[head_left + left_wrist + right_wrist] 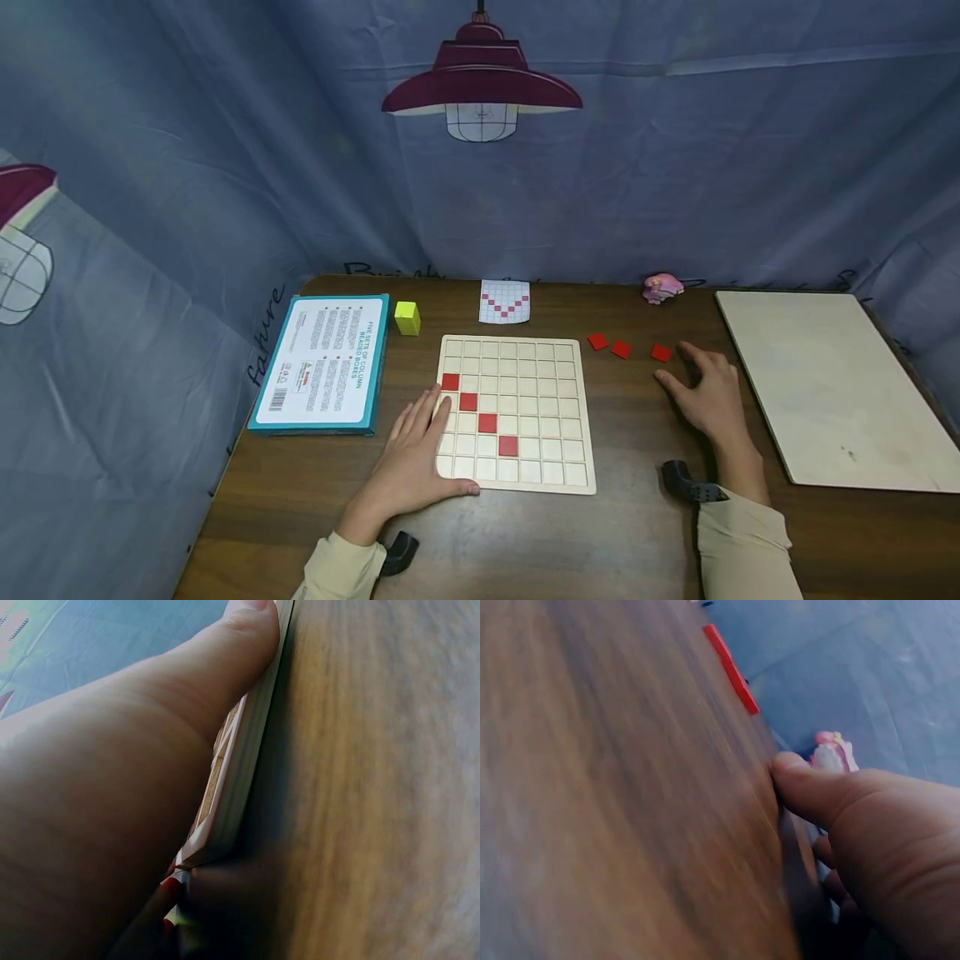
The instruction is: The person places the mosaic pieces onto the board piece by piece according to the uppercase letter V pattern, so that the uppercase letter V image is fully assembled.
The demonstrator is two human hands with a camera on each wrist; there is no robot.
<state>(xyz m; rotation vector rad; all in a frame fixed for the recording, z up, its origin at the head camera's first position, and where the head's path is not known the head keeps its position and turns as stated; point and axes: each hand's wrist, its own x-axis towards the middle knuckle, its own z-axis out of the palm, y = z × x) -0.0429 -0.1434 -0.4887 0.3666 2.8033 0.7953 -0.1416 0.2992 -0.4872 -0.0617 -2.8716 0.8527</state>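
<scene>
A pale wooden grid board (538, 427) lies on the table with several red squares set in a diagonal down its left part. My left hand (408, 467) rests at its lower left corner, fingers straight along the left side and thumb on the front edge; the left wrist view shows the thumb (244, 634) against the board's rim. Three loose red tiles lie right of the board. Nearest to my right hand (712, 404) is the rightmost red tile (661, 352), just left of the spread thumb and forefinger, which hold nothing.
Behind the board lies a paper card (505, 302) with a red V pattern. At the left are a teal box (322, 362) and a yellow-green block (407, 318). A pink figurine (663, 288) stands at the back; a large white board (840, 392) lies at the right.
</scene>
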